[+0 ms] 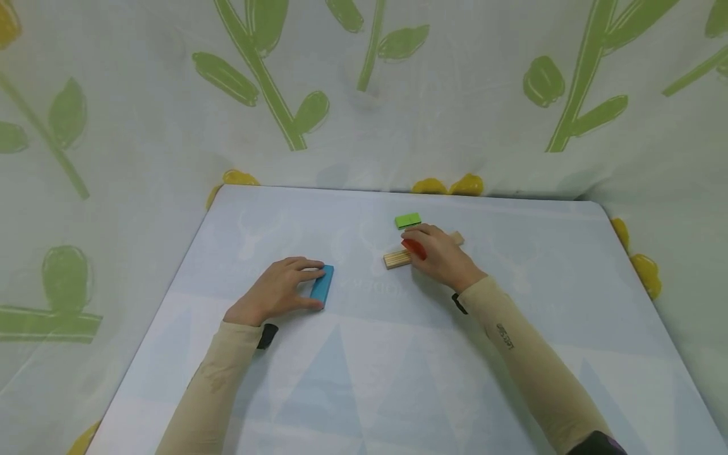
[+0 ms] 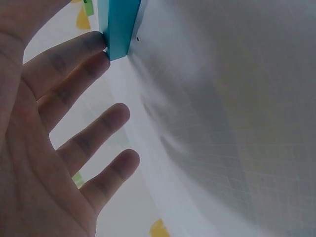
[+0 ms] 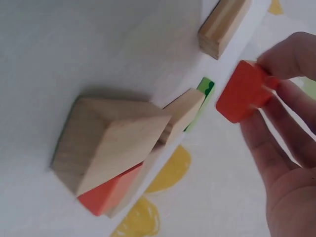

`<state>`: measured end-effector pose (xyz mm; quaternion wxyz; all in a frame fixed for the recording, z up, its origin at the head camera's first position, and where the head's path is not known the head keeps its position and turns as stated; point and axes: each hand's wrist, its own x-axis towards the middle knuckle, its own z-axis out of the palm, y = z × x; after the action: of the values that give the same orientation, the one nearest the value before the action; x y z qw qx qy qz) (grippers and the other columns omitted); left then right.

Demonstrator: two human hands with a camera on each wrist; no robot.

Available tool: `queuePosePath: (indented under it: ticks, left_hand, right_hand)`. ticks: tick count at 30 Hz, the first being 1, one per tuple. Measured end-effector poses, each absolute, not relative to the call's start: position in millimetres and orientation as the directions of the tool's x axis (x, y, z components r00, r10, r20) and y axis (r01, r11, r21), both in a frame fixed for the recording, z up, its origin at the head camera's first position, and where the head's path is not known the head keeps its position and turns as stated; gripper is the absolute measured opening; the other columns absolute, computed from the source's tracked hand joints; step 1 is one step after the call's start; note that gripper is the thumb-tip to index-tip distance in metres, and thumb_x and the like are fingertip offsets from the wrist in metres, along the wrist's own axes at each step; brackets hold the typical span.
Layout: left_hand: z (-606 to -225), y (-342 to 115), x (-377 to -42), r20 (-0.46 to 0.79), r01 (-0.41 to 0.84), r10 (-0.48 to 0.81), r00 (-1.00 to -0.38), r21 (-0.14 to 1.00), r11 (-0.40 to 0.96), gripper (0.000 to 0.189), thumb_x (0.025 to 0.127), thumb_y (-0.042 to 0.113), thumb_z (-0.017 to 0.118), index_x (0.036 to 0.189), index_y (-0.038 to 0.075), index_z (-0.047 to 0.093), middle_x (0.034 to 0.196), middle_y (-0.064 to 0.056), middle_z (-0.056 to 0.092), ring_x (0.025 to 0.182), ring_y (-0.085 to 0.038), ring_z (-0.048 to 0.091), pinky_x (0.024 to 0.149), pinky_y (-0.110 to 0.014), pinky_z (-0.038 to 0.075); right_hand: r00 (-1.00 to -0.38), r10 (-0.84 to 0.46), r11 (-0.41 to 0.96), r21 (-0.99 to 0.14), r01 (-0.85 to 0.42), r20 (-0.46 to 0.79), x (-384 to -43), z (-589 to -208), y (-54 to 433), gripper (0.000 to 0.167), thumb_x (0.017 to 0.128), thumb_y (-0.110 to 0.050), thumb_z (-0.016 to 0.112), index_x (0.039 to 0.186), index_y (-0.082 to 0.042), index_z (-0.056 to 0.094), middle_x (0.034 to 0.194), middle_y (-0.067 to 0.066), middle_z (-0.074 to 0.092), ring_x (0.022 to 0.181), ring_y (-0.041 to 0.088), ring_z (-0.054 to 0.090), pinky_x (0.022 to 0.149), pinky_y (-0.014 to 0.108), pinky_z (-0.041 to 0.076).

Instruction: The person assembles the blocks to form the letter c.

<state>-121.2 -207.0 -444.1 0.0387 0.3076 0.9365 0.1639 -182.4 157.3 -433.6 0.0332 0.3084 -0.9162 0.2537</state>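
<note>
At the left of the table, my left hand [image 1: 281, 287] pinches a flat blue block [image 1: 322, 287] by its two ends, thumb at the near end and fingers at the far end. In the left wrist view two fingertips touch the blue block [image 2: 121, 29], while the other two fingers stand free. My right hand [image 1: 443, 256] holds a red block [image 3: 241, 93] between thumb and fingertips, raised over the wooden blocks [image 1: 396, 259]. Part of those blocks is hidden by this hand in the head view. Just behind lies a bright green block [image 1: 408, 220].
From the right wrist, a large slanted wooden block [image 3: 113, 140] shows with a second red piece [image 3: 113, 190] against it. Another wooden block [image 3: 224, 27] lies apart. The white table [image 1: 364, 392] ends at the back against a leaf-patterned sheet [image 1: 432, 126].
</note>
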Motion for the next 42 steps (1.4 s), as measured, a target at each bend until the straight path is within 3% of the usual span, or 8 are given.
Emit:
queuePosePath:
  ticks: [9,20,30,42]
  left_hand:
    - [-443,-207,-124,0.043,0.574,0.598,-0.8,0.344,0.743,0.073,0.079,0.046,0.086,0.136,0.005,0.065,0.142,-0.007,0.06,0.132,-0.032,0.052,0.112,-0.052,0.039]
    - [-444,-207,-125,0.019,0.55,0.579,-0.815,0.341,0.762,0.074,0.08,0.05,0.084,0.138,0.008,0.064,0.144,-0.005,0.059,0.133,-0.031,0.051,0.112,-0.051,0.039]
    - [-443,-202,-130,-0.014,0.529,0.566,-0.824,0.335,0.779,0.075,0.08,0.052,0.083,0.139,0.01,0.064,0.144,-0.004,0.058,0.134,-0.028,0.051,0.112,-0.05,0.039]
    - [-442,-201,-133,0.011,0.542,0.571,-0.821,0.333,0.772,0.074,0.079,0.051,0.084,0.137,0.009,0.065,0.144,-0.005,0.059,0.133,-0.029,0.053,0.111,-0.05,0.041]
  right_hand:
    - [-0.744,-0.556,0.591,-0.454,-0.667,0.37,-188,-436,144,0.041,0.084,0.004,0.071,0.124,-0.001,0.069,0.131,0.013,0.062,0.123,0.029,0.055,0.1,0.041,0.052]
    - [-0.704,-0.6,0.529,-0.471,-0.706,0.381,-195,-437,124,0.038,0.085,0.007,0.066,0.122,-0.001,0.069,0.129,0.012,0.063,0.123,0.026,0.055,0.102,0.038,0.05]
    - [-0.744,-0.645,0.599,-0.491,-0.632,0.171,-201,-426,95,0.036,0.092,0.0,0.068,0.128,-0.006,0.067,0.139,0.009,0.058,0.13,0.026,0.05,0.106,0.039,0.048]
    - [-0.678,-0.733,0.585,-0.454,-0.672,0.059,-217,-425,66,0.038,0.093,0.005,0.067,0.128,-0.01,0.066,0.14,0.006,0.059,0.131,0.024,0.05,0.11,0.035,0.044]
